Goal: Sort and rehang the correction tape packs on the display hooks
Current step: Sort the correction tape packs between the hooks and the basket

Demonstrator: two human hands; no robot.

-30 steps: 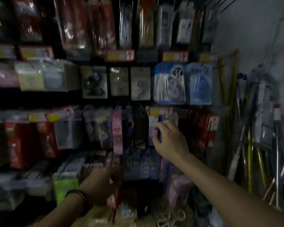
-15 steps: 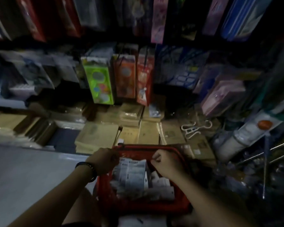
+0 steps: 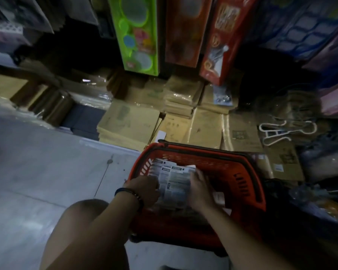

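Fingers (image 3: 196, 176) closed in, flanking packs (image 3: 174, 183) (in basket (image 3: 203, 151))

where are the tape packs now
Head view, lower centre: the correction tape packs are in the red basket, between the left hand and right hand.

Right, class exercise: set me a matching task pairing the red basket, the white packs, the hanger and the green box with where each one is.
Things:
1 basket
2 packs
3 hanger
4 green box

Places:
A lying on the brown cardboard stacks, right side
B beside the person's knee
C upright at the top of the view
D inside the basket, held between left hand and right hand

Pairs: 1-B, 2-D, 3-A, 4-C
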